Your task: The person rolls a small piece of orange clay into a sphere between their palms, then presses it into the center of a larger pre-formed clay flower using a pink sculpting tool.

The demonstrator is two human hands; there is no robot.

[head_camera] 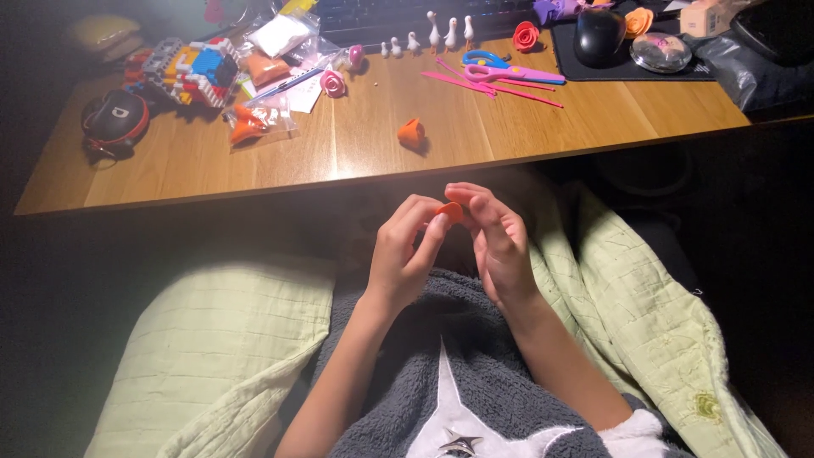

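Dim light falls on a wooden bench (365, 140) that runs across the top of the view, with dark floor either side below it. Beneath the bench edge, over the lap, both hands meet on a small orange piece (450, 211). The left hand (405, 254) pinches it from the left with thumb and forefinger, the other fingers curled narrow. The right hand (496, 242) closes on it from the right, fingertips bent over its top. The piece sits between the two sets of fingertips, just below the bench edge and clear of the bench top.

A grey fleece (441, 356) covers the lap, and a pale green quilt (644, 322) lies to both sides of it.

On the bench, an orange cone (411, 133) sits alone near the middle, well apart from the hands. Behind it lie pink strips (496, 87) and scissors (509, 70) with blue and pink handles. A row of small white birds (432, 38) stands near the back edge, beside a red rose (526, 36). Two pink roses (339, 72) lie further left. A block model (186, 68) in mixed colours stands at the left, with clear bags (254, 119) of orange bits beside it. A black mouse (599, 36) rests on a dark mat (636, 68) at the right.
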